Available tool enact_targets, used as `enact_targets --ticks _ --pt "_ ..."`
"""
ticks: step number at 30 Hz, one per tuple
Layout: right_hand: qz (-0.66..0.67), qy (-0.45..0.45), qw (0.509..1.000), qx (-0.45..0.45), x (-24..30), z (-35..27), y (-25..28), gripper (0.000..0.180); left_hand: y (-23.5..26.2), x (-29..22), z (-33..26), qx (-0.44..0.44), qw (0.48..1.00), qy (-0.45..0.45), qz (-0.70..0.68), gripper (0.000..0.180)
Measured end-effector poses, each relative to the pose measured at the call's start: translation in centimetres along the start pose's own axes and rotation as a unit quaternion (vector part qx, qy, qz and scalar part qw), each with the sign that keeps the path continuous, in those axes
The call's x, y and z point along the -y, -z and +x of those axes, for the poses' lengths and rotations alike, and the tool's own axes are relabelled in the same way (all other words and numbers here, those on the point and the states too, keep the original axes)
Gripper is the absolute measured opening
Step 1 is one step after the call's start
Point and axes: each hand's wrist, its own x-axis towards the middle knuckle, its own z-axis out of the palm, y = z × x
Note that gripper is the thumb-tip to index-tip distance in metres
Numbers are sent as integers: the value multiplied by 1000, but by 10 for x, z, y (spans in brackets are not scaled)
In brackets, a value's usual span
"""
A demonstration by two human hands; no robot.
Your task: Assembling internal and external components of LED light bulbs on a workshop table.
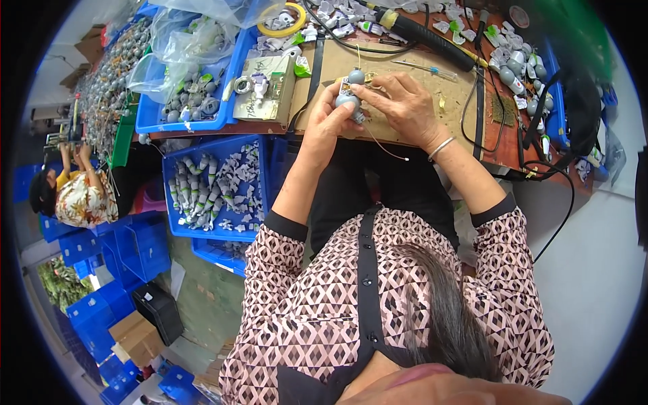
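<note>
Over the brown work board (324,64), my left hand (324,127) grips a small grey rounded device (347,99) with two bulb-like ends and an opened middle where small inner parts show. My right hand (406,106) is closed at the same device, thumb and forefinger pressed to its middle. What exactly those fingertips pinch is too small to tell. A thin wire (390,151) hangs from the device's lower end past the table edge, and another thin strand rises from its top. A screwdriver (426,68) with a clear bluish handle lies beyond my right hand.
A black rod-shaped tool (432,39) with a cable lies at the back. Left are a box (273,81), a yellow tape roll (282,20) and a blue bin (233,88) of grey parts. Below, a blue tray (263,196) holds white-grey pieces. A co-worker (88,192) sits far left.
</note>
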Motion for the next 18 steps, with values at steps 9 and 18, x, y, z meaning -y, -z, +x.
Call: enact_targets --ticks 9,18 --pt "-34 2 999 31 5 -3 -4 51 2 5 7 -76 997 9 13 30" --pt "56 -3 998 41 18 17 -7 46 20 7 7 -105 994 0 -22 25"
